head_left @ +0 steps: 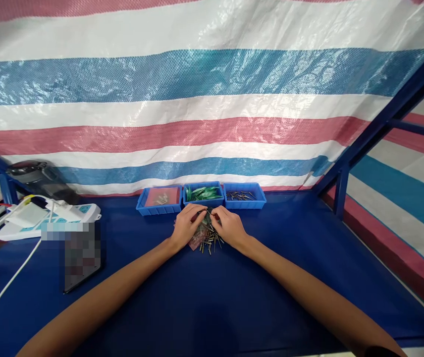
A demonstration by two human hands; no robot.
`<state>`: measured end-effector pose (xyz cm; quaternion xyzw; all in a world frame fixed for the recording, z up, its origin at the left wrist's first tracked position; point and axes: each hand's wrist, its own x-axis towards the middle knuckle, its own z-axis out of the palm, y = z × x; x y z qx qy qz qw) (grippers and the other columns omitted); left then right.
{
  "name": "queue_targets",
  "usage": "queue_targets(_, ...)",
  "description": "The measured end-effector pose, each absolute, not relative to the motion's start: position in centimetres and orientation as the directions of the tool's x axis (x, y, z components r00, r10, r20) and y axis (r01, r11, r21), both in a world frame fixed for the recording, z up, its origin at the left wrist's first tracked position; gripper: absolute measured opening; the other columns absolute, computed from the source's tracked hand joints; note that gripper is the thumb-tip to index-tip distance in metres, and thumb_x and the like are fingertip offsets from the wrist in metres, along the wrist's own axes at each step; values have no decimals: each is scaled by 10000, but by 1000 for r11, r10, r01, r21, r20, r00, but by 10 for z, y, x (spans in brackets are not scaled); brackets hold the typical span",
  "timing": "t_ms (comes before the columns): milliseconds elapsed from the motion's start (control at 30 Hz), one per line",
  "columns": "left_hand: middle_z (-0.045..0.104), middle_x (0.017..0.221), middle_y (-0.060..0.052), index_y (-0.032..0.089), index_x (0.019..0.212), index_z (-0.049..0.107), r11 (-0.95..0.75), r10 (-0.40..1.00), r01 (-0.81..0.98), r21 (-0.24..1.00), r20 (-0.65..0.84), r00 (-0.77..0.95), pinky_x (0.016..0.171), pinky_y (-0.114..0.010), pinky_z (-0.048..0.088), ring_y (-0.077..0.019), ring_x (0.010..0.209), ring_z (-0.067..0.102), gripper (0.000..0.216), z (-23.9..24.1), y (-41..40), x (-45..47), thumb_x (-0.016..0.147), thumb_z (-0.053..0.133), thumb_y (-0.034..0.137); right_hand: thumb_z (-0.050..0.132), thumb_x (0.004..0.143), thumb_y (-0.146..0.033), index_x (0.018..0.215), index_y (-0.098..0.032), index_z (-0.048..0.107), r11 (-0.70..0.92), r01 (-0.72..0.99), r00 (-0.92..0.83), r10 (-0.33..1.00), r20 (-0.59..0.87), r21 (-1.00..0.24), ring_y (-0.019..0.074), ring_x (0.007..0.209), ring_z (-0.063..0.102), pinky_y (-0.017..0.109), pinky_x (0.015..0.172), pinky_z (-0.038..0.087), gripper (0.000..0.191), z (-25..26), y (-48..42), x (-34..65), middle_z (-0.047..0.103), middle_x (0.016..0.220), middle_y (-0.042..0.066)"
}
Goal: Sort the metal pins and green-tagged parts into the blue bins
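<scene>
Head view: slim brassy pins and crinkled plastic between left hand and right hand, grip closure unclear.

The sheeting is striped red, white and blue, the table navy, the thin pieces brassy.

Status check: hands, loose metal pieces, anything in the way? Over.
Left hand and right hand close together; grip too small to tell. Loose metal pieces heaped between them. Three blue bins just beyond, not blocking the heap.
</scene>
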<state>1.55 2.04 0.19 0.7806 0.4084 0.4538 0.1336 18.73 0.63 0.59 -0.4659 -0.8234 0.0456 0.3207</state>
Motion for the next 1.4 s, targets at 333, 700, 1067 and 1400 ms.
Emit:
queue_targets(333, 667, 867, -45, 187, 901, 650, -681, 707, 500, 536, 659, 256, 768, -294, 482, -164, 827, 602, 156, 1, 18, 14, 864, 566, 313, 417, 911, -255, 887, -168, 552, 590, 561, -257, 791, 555, -581, 120, 626, 518, 224, 607, 393, 162, -6, 4, 185, 577, 773, 23)
queue_targets(700, 684, 788, -46, 180, 841, 666, -724, 656, 478, 498, 711, 253, 712, -297, 488, -162, 749, 606, 149, 3, 13, 15, 861, 573, 295, 393, 937, -341, 852, -171, 597, 538, 510, -192, 832, 521, -671, 148, 738, 570, 241, 721, 430, 278, -3, 4, 188, 632, 814, 47)
queue_targets(1067, 680, 1041, -81, 174, 923, 569, -677, 722, 414, 609, 658, 212, 850, -322, 494, -178, 975, 634, 110, 2, 9, 14, 905, 486, 244, 397, 937, -339, 739, -166, 580, 545, 568, -204, 819, 536, -616, 119, 600, 485, 225, 617, 377, 320, -5, 4, 188, 552, 662, 10)
queue_targets(1400, 633, 769, -23, 193, 1040, 568, -612, 765, 505, 608, 616, 186, 695, -252, 482, -137, 699, 609, 226, -8, 15, 10, 941, 400, 308, 371, 941, -326, 817, -168, 601, 545, 571, -217, 821, 528, -613, 126, 621, 498, 236, 626, 387, 306, -4, 2, 189, 563, 704, 21)
